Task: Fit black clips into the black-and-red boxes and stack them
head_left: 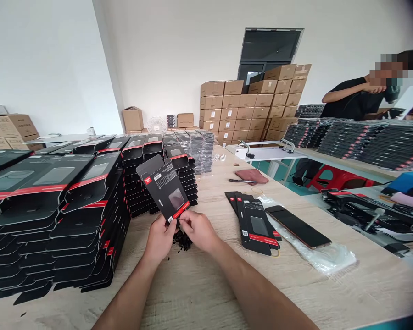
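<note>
The left hand (160, 238) and right hand (198, 230) hold a black-and-red printed card box (163, 187) up above the bench (206, 288), its long axis tilted so that the top leans away to the left. Both grips are pressed together, pinching its lower end at the red band; the exact finger placement is partly hidden by the hands. The box looks like light, thin, fairly stiff card that would bend or dent at the corners under hard pressure, and its smooth printed face may slide a little. It seems best held by the edges, clear of the window panel (176, 198). Just below the hands lies a small heap of black bits (182, 240), too small to identify. To the left rise tall stacks of similar black boxes (48, 220), and more stand beyond the hands. To the right lie a few fanned boxes (256, 224) beside a dark smartphone (298, 226) resting on a clear plastic bag (316, 252), with a pen (242, 181) and a reddish pouch (252, 176) farther along. Brown cartons (248, 110) are piled against the far wall, and a co-worker (351, 98) stands at the far right.
</note>
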A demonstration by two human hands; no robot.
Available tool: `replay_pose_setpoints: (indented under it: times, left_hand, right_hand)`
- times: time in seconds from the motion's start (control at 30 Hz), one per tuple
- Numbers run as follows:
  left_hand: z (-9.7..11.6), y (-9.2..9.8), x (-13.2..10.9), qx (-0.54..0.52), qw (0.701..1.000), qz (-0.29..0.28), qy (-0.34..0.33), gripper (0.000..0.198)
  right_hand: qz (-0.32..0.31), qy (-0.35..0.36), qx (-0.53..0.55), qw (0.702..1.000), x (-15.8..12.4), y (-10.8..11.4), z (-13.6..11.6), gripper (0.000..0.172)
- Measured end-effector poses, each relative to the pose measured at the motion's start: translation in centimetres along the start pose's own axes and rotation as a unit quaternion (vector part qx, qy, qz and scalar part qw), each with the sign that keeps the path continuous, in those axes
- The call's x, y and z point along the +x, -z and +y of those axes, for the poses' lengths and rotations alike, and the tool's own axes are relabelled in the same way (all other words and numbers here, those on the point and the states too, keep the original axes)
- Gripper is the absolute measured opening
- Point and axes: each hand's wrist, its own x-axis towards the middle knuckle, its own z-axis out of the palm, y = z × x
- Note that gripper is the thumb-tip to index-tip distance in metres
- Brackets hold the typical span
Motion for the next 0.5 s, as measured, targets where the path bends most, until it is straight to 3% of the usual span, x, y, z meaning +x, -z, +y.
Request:
replay_pose_setpoints:
  times: [0.27, 0.5]
  left_hand:
    - [1.0, -0.7, -0.6, 0.134, 0.986, 0.02, -0.1, 0.022]
    - [0.8, -0.8, -0.5, 0.147, 0.984, 0.03, -0.097, 0.024]
  right_hand:
    - [0.021, -0.039, -0.158, 0.986, 0.2, -0.2, -1.7, 0.015]
    - [0.023, -0.042, -0.132, 0.99, 0.1, -0.6, -2.0, 0.014]
